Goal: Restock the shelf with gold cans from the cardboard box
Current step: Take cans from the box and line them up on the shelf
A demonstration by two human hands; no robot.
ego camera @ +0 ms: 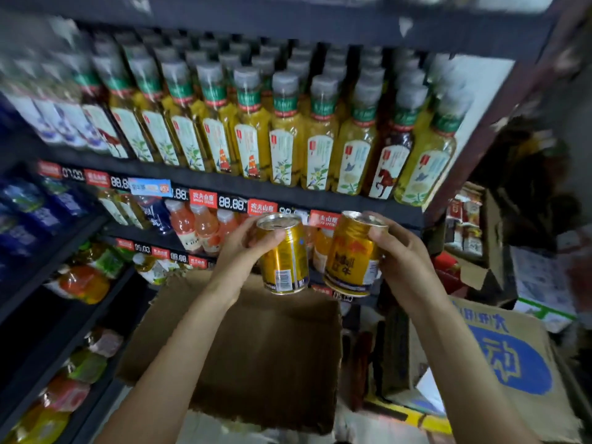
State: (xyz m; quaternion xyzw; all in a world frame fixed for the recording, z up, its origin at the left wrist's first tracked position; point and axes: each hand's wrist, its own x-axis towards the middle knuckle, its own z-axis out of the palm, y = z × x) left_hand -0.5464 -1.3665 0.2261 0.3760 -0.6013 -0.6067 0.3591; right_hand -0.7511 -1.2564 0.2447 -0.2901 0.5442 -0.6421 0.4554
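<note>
My left hand (240, 248) grips a gold can (283, 257), upright with its barcode facing me. My right hand (402, 254) holds a second gold can (350, 256) with red lettering, tilted slightly left. Both cans hover side by side, almost touching, in front of the dark shelf (352, 205) edge with red price tags. Below my forearms lies the brown cardboard box (272, 354); its inside is not visible from here.
The upper shelf carries rows of yellow tea bottles (288, 136). Orange drink bottles (195, 225) stand on the shelf behind the cans. Blue-printed cartons (512, 357) are stacked at the right, and bagged bottles (83, 283) fill lower left shelves.
</note>
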